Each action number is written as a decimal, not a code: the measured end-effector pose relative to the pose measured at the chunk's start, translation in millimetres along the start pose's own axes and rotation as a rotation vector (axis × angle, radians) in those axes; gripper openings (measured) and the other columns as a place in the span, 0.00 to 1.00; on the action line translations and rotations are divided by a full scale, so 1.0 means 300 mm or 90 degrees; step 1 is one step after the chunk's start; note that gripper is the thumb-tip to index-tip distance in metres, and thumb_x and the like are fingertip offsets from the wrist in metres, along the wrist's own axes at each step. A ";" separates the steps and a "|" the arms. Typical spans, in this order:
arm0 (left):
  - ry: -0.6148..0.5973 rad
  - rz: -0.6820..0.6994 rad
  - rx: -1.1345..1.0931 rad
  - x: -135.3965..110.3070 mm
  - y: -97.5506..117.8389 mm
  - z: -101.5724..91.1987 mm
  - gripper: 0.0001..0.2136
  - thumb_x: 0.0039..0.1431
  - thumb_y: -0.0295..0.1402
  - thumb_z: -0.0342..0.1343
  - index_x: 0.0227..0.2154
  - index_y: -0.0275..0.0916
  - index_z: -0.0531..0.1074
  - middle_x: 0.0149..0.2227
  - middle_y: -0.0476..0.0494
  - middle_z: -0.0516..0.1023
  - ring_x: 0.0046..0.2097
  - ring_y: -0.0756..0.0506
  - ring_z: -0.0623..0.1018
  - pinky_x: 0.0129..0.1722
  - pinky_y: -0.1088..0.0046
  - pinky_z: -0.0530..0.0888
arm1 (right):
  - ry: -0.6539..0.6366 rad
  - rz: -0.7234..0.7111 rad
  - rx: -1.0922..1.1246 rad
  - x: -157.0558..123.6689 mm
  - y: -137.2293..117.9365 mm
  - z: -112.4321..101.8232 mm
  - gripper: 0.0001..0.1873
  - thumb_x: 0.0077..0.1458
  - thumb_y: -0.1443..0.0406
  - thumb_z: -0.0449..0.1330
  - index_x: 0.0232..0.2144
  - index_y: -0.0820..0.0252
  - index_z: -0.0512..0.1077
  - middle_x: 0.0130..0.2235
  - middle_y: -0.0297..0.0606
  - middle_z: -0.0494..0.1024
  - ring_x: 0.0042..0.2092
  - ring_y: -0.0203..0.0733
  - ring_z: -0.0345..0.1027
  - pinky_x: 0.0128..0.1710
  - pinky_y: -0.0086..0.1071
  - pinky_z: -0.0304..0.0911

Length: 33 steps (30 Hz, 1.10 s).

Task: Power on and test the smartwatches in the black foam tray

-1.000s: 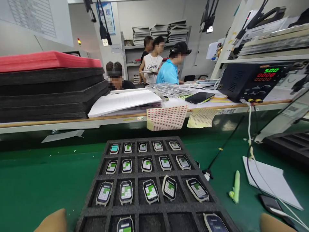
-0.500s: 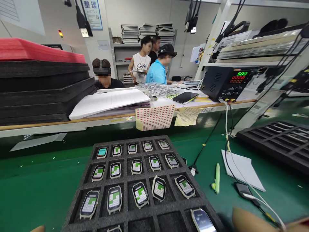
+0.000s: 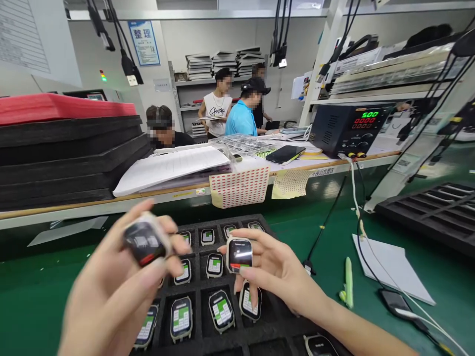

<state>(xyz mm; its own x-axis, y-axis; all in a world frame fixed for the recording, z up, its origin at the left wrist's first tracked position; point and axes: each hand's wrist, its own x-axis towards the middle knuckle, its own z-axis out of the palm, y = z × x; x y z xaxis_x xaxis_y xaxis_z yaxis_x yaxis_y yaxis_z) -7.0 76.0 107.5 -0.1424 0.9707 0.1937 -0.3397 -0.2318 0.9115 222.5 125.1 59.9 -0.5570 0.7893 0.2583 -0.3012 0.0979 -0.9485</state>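
My left hand (image 3: pixel 111 282) grips a strapless smartwatch (image 3: pixel 145 240) between thumb and fingers, blurred by motion, its dark screen showing a red patch. Another smartwatch (image 3: pixel 239 253) is pinched in my right hand (image 3: pixel 274 269), with the thumb at the screen's lower edge by a red and green strip. Both hands hover over a black foam tray (image 3: pixel 202 324). Its compartments hold several watch bodies, among them one (image 3: pixel 221 310) with a green and white screen. A dark-screened watch (image 3: pixel 319 345) lies at the tray's front right. The hands hide parts of the left and right compartments.
A raised shelf (image 3: pixel 178 198) crosses behind the tray, bearing stacked foam trays (image 3: pixel 67 153), papers (image 3: pixel 174 165), a phone (image 3: pixel 285 154) and a power supply (image 3: pixel 349 129). Cables (image 3: pixel 334 212) hang at right, near a green tool (image 3: pixel 348 282) and white sheet (image 3: pixel 393 269). Several people are beyond.
Both hands have come up from the lower edge to above the tray, each now holding a watch. The upper-left watch with the teal screen is hidden behind my left hand. The view has tilted slightly upward.
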 end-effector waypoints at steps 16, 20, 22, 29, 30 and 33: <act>-0.169 -0.140 -0.049 0.069 -0.190 0.076 0.29 0.53 0.22 0.56 0.58 0.39 0.59 0.42 0.40 0.76 0.42 0.43 0.76 0.41 0.67 0.75 | 0.137 0.008 -0.102 0.025 0.028 -0.032 0.14 0.58 0.62 0.61 0.45 0.61 0.68 0.32 0.37 0.76 0.20 0.32 0.70 0.15 0.20 0.60; -0.197 -0.140 -0.083 0.074 -0.198 0.072 0.25 0.57 0.23 0.53 0.59 0.37 0.58 0.42 0.38 0.76 0.42 0.42 0.76 0.40 0.66 0.76 | 0.124 -0.007 -0.107 0.022 0.022 -0.029 0.14 0.58 0.63 0.61 0.46 0.60 0.69 0.32 0.38 0.76 0.22 0.33 0.71 0.16 0.20 0.62; -0.205 -0.132 -0.083 0.081 -0.203 0.065 0.23 0.60 0.25 0.52 0.59 0.37 0.59 0.41 0.38 0.75 0.41 0.43 0.76 0.39 0.66 0.76 | 0.099 -0.021 -0.092 0.018 0.024 -0.031 0.15 0.59 0.64 0.60 0.48 0.59 0.69 0.34 0.38 0.76 0.24 0.35 0.73 0.18 0.21 0.64; -0.212 -0.118 -0.076 0.091 -0.220 0.049 0.22 0.62 0.28 0.53 0.58 0.38 0.60 0.39 0.40 0.74 0.40 0.43 0.77 0.33 0.71 0.76 | 0.014 -0.038 -0.034 0.010 0.034 -0.037 0.25 0.57 0.70 0.61 0.56 0.56 0.63 0.41 0.43 0.76 0.35 0.42 0.76 0.26 0.26 0.71; -0.213 -0.118 -0.082 0.089 -0.221 0.049 0.23 0.60 0.27 0.54 0.58 0.38 0.60 0.40 0.40 0.74 0.40 0.44 0.77 0.34 0.70 0.76 | 0.018 -0.036 -0.033 0.010 0.034 -0.035 0.25 0.57 0.70 0.61 0.57 0.55 0.63 0.41 0.43 0.76 0.35 0.42 0.76 0.26 0.25 0.71; -0.218 -0.102 -0.095 0.081 -0.221 0.049 0.29 0.54 0.22 0.58 0.59 0.39 0.59 0.41 0.41 0.74 0.40 0.43 0.76 0.37 0.68 0.76 | 0.043 -0.023 -0.042 0.012 0.036 -0.028 0.25 0.57 0.71 0.62 0.55 0.55 0.64 0.40 0.41 0.77 0.33 0.41 0.76 0.24 0.24 0.71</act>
<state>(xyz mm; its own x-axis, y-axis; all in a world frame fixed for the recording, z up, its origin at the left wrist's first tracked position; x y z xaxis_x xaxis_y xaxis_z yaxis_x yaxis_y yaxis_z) 25.9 115.9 57.0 0.2334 0.9545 0.1856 -0.4672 -0.0573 0.8823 223.6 134.0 49.2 -0.4925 0.8235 0.2817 -0.2671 0.1650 -0.9494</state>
